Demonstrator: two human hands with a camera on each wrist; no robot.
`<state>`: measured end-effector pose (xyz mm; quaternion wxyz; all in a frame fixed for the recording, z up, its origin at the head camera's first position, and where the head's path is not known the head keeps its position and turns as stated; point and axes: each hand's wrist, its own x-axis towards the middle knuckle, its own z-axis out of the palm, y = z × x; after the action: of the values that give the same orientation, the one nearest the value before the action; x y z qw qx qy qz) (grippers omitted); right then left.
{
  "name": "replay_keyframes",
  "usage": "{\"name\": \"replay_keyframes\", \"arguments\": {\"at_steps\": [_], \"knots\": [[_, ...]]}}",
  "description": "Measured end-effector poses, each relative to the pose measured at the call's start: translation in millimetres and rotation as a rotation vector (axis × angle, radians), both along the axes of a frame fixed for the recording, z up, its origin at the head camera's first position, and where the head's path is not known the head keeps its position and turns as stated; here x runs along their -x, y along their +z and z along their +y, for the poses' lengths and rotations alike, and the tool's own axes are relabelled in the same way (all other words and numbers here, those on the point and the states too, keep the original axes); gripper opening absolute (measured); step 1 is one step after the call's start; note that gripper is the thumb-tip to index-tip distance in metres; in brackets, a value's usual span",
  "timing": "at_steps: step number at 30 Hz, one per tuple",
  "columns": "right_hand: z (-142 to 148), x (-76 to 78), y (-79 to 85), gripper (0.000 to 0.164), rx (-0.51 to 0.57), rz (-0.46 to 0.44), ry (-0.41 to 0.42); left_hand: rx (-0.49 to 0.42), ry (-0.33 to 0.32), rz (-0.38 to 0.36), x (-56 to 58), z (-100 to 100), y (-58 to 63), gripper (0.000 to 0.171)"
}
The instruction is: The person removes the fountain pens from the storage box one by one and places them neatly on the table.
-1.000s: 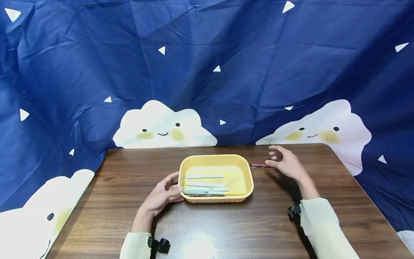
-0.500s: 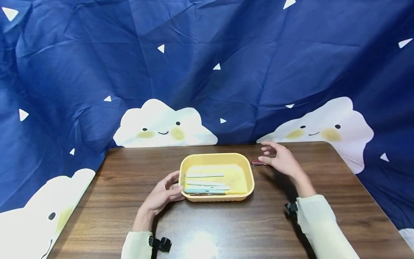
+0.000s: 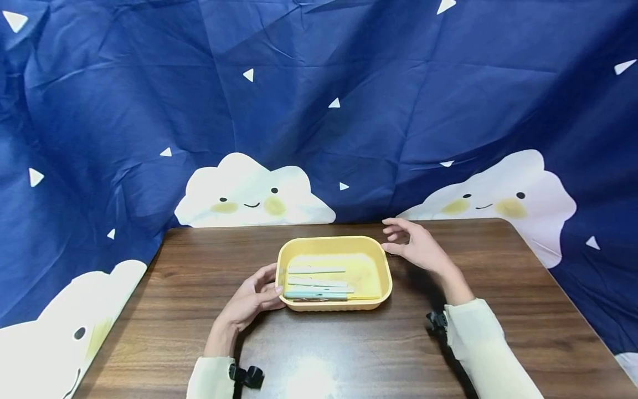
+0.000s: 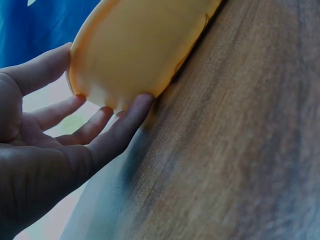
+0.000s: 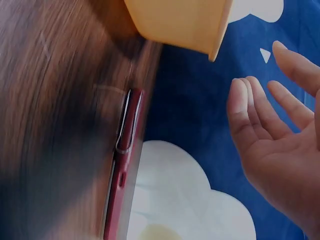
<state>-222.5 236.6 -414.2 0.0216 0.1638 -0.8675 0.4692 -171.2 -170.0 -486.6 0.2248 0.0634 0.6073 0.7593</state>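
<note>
In the head view a yellow plastic basket (image 3: 331, 305) stands mid-table, holding several slim pens (image 3: 319, 290) in white, light blue and yellow. My left hand (image 3: 249, 302) grips its left end, thumb at the rim; in the left wrist view the fingertips (image 4: 142, 102) touch the basket's wall (image 4: 130, 45). My right hand (image 3: 413, 244) hovers by the basket's right back corner, fingers spread and holding nothing. Under it a dark red fountain pen (image 5: 124, 165) with a metal clip lies on the table in the right wrist view; the hand hides it in the head view.
The brown wooden table (image 3: 319, 354) ends just behind the basket. Beyond it hangs a dark blue cloth (image 3: 319, 111) with white clouds and triangles. A black strap mount (image 3: 246, 377) sits on the left wrist and a similar mount (image 3: 437, 320) on the right.
My right hand has moved left, from beside the red pen to the basket's right back corner, covering the pen in the head view. The left hand and basket keep their places.
</note>
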Motion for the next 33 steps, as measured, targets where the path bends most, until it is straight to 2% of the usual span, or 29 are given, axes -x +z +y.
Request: {"name": "replay_keyframes", "arguments": {"at_steps": [9, 15, 23, 29, 33], "knots": [[-15.1, 1.9, -8.3, 0.05, 0.054, -0.005, 0.103, -0.001, 0.002, -0.005, -1.7, 0.5, -2.2, 0.068], [-25.4, 0.3, -10.6, 0.05, 0.066, -0.017, 0.137, -0.005, -0.006, -0.012, -3.4, 1.9, -3.9, 0.067], [-44.5, 4.4, -15.2, 0.05, 0.108, -0.068, 0.21, -0.004, -0.005, -0.003, -1.9, 0.3, -1.3, 0.068], [-55.7, 6.2, -19.8, 0.048, 0.084, -0.115, 0.222, -0.006, -0.009, 0.001, 0.0, -0.8, -0.7, 0.068], [-63.3, 7.1, -21.6, 0.048, 0.069, -0.115, 0.222, -0.005, -0.008, 0.005, -0.1, -1.4, 0.3, 0.068]]}}
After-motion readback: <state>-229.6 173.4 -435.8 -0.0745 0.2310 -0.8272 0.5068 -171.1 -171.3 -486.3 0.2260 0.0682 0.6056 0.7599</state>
